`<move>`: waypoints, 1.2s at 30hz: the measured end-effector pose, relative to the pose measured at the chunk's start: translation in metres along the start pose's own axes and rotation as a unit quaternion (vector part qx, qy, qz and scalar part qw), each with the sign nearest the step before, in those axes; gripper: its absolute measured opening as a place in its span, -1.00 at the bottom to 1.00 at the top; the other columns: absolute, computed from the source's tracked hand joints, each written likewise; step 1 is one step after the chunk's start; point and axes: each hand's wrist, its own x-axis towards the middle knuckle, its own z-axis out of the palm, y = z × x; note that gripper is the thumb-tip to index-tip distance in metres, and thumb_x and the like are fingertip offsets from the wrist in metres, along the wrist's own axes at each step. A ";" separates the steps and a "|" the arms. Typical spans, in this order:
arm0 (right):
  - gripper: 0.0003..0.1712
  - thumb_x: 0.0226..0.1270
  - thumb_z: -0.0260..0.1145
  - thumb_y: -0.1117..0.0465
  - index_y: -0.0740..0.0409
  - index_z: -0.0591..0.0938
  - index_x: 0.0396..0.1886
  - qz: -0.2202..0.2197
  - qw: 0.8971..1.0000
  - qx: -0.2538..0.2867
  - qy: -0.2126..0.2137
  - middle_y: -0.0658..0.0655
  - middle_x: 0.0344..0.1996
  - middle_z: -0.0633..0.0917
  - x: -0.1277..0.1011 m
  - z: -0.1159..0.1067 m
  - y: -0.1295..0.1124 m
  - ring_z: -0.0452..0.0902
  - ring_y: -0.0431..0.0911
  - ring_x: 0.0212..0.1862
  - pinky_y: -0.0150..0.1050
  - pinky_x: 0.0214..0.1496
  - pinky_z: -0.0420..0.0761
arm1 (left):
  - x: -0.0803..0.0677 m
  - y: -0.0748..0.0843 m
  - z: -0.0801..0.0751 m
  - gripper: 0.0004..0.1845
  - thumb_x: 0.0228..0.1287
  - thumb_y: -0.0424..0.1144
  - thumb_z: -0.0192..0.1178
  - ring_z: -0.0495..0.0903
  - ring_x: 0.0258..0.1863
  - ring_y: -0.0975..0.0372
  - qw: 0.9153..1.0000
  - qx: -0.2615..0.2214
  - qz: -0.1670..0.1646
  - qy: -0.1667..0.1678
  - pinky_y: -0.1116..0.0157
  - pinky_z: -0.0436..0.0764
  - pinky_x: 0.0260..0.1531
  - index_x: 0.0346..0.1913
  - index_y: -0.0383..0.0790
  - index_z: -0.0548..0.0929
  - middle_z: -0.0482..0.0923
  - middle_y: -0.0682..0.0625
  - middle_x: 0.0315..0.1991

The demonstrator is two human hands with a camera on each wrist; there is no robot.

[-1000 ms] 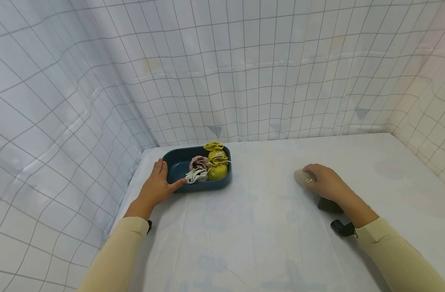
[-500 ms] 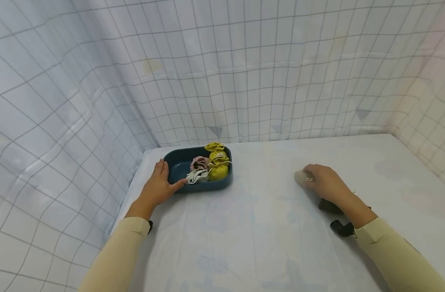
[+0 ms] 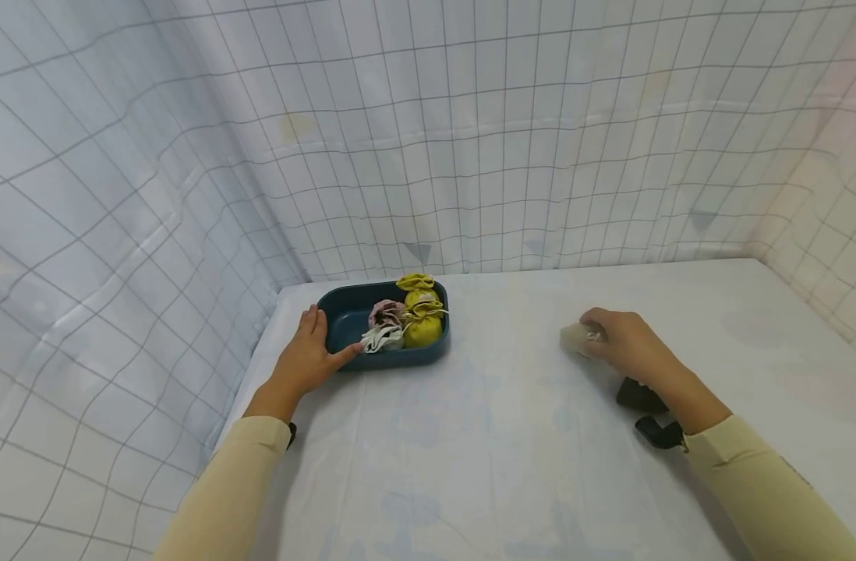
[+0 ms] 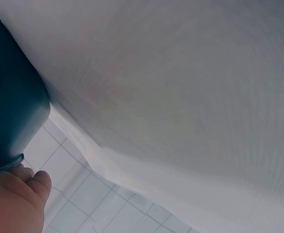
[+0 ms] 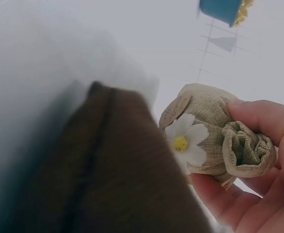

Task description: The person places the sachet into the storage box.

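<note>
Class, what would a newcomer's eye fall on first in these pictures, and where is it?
Probably the two yellow pouches, bright against the pale cloth, at the right end of the dark blue tray in the head view. In the right wrist view, the white flower stands out on the beige pouch that the right grip holds. A blurred dark brown shape looms beside it, lower left.
</note>
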 end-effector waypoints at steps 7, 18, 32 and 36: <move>-0.57 0.33 0.33 0.29 0.29 0.56 0.17 -0.007 1.000 0.020 0.002 0.32 -0.08 0.68 0.005 -0.009 -0.013 0.58 0.03 -0.26 -0.12 -0.32 0.59 | 0.000 -0.001 0.001 0.28 0.24 0.53 -0.05 -0.34 0.54 -0.17 1.000 0.005 0.004 0.005 -0.14 -0.04 0.43 0.52 -0.53 -0.23 -0.38 -0.36 0.56; -0.61 0.35 0.30 0.27 0.23 0.58 0.16 -0.046 0.999 0.018 0.015 0.26 -0.09 0.70 0.020 -0.015 -0.032 0.59 0.05 -0.19 -0.11 -0.26 0.59 | 0.000 -0.002 0.001 0.28 0.24 0.52 -0.04 -0.31 0.54 -0.17 1.000 0.004 0.009 0.009 -0.14 -0.03 0.43 0.52 -0.53 -0.22 -0.36 -0.37 0.56; -0.59 0.35 0.28 0.25 0.22 0.58 0.17 -0.082 0.996 0.033 0.017 0.20 -0.05 0.69 0.046 -0.012 -0.055 0.58 0.03 -0.15 -0.08 -0.17 0.58 | 0.002 -0.001 0.000 0.28 0.23 0.54 -0.05 -0.30 0.54 -0.16 1.000 0.005 0.009 0.009 -0.13 -0.04 0.43 0.53 -0.53 -0.21 -0.37 -0.35 0.56; -0.60 0.33 0.29 0.25 0.24 0.60 0.14 -0.102 0.994 0.046 0.020 0.19 -0.06 0.69 0.053 -0.012 -0.066 0.58 0.01 -0.16 -0.10 -0.19 0.58 | 0.001 -0.001 0.001 0.28 0.23 0.54 -0.05 -0.28 0.54 -0.17 1.000 0.007 0.007 0.012 -0.12 -0.03 0.43 0.53 -0.52 -0.20 -0.37 -0.35 0.56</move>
